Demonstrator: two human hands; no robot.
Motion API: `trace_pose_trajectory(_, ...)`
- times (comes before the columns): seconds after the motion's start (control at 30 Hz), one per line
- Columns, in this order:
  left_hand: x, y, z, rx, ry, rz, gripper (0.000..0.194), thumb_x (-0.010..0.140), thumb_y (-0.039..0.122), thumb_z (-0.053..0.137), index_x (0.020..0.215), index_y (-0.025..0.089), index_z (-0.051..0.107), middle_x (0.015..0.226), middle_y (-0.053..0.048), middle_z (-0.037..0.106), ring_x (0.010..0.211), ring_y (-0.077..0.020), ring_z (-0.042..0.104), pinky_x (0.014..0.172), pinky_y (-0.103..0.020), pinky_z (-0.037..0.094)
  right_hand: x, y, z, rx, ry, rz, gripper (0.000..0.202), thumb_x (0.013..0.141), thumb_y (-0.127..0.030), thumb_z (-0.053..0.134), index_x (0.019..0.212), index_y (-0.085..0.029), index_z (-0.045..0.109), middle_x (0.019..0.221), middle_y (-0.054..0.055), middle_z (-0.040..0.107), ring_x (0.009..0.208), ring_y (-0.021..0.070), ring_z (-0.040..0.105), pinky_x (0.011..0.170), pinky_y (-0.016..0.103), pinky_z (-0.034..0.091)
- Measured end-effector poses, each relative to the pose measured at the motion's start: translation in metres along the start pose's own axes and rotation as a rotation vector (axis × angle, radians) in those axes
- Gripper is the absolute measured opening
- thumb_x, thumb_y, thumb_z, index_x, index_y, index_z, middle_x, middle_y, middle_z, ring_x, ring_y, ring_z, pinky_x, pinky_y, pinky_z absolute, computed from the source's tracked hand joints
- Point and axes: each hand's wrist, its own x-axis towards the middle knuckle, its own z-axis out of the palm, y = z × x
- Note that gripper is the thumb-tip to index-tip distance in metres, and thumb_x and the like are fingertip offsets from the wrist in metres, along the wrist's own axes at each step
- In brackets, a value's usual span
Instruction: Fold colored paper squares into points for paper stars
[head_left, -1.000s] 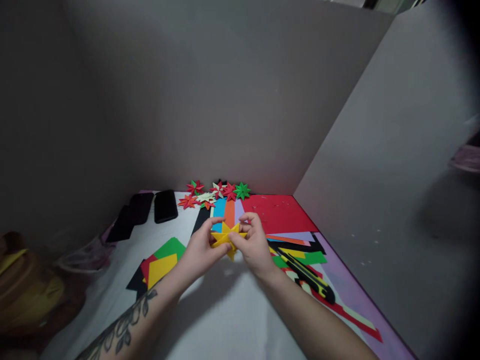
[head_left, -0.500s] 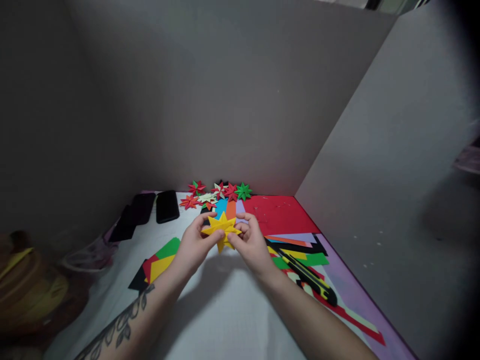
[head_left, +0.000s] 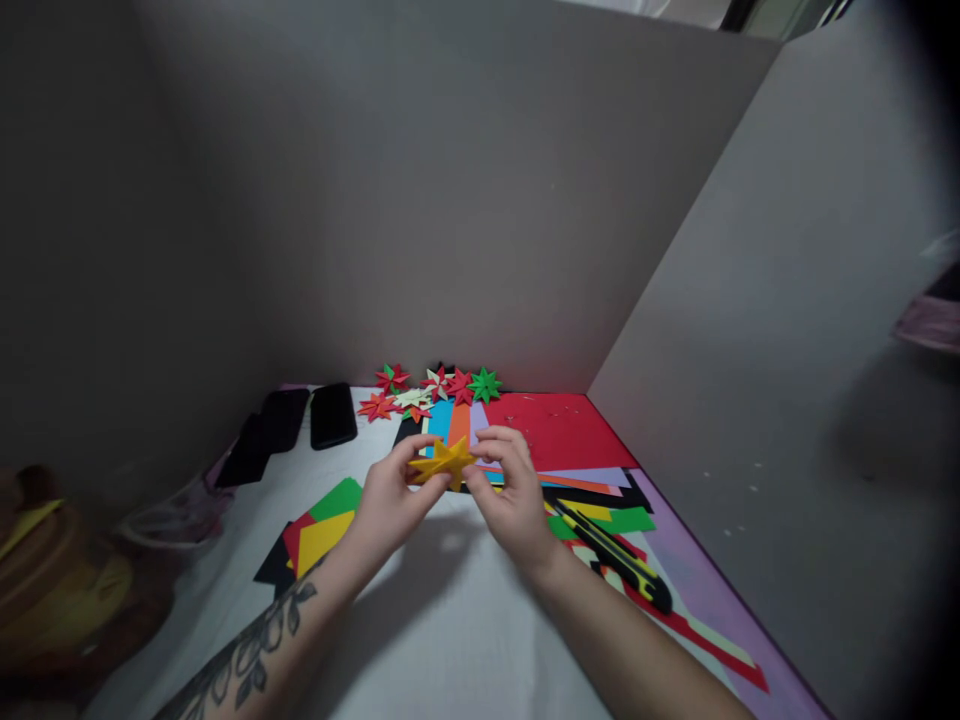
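A yellow folded paper star (head_left: 444, 461) is held above the white table, its points tilted up and away. My left hand (head_left: 397, 490) pinches its left side between thumb and fingers. On the star's right edge, the thumb and fingertips of my right hand (head_left: 511, 490) close around a point. Parts of the star are hidden behind both thumbs. Beyond the hands lie several finished paper stars, among them a green one (head_left: 485, 386) and an orange-red one (head_left: 377, 406).
A yellow-black cutter (head_left: 615, 555) rests on paper strips at the right. Coloured paper pieces (head_left: 319, 538) lie at the left, a black phone (head_left: 334, 415) behind them. Red paper (head_left: 562, 425) covers the back right. Grey panels (head_left: 420, 220) enclose the table.
The yellow star has tipped from facing me to a flatter, more edge-on angle. My right hand's fingers have shifted up and spread a little along its edge.
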Motion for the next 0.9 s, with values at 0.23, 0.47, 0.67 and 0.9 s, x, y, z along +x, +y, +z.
trace_pose_trajectory(0.23, -0.003, -0.003, 0.000, 0.128, -0.013, 0.095, 0.033, 0.075, 0.023, 0.062, 0.108, 0.018, 0.056, 0.095, -0.006, 0.071, 0.087, -0.0209, 0.069, 0.073, -0.028, 0.056, -0.002, 0.002, -0.002, -0.046, -0.069, -0.043, 0.004, 0.079, -0.019, 0.063, 0.079, -0.023, 0.063, 0.111, 0.007, 0.048, 0.110, 0.0223, 0.050, 0.091, 0.037, 0.042)
trace_pose_trajectory(0.47, -0.003, -0.003, 0.000, 0.148, -0.016, 0.099, 0.035, 0.076, 0.024, 0.061, 0.111, 0.018, 0.055, 0.097, -0.007, 0.071, 0.089, -0.0213, 0.069, 0.074, -0.028, 0.055, -0.002, 0.003, -0.002, -0.077, -0.086, -0.046, 0.003, 0.080, -0.022, 0.062, 0.079, -0.024, 0.065, 0.113, 0.007, 0.048, 0.108, 0.0227, 0.051, 0.087, 0.036, 0.043)
trace_pose_trajectory(0.67, -0.005, -0.011, -0.003, 0.306, 0.003, 0.194, 0.034, 0.080, 0.022, 0.056, 0.114, 0.022, 0.053, 0.100, -0.004, 0.070, 0.088, -0.0196, 0.068, 0.072, -0.027, 0.054, 0.000, 0.002, -0.003, -0.153, -0.141, -0.071, 0.008, 0.084, -0.022, 0.054, 0.080, -0.022, 0.061, 0.111, 0.008, 0.049, 0.107, 0.0233, 0.050, 0.092, 0.040, 0.039)
trace_pose_trajectory(0.9, -0.007, -0.019, -0.004, 0.477, -0.012, 0.267, 0.032, 0.083, 0.023, 0.053, 0.115, 0.023, 0.052, 0.101, -0.005, 0.070, 0.088, -0.0200, 0.068, 0.071, -0.027, 0.053, 0.005, 0.001, -0.003, -0.109, -0.179, 0.042, 0.013, 0.083, -0.020, 0.051, 0.072, -0.021, 0.058, 0.104, 0.007, 0.053, 0.105, 0.0219, 0.052, 0.091, 0.037, 0.039)
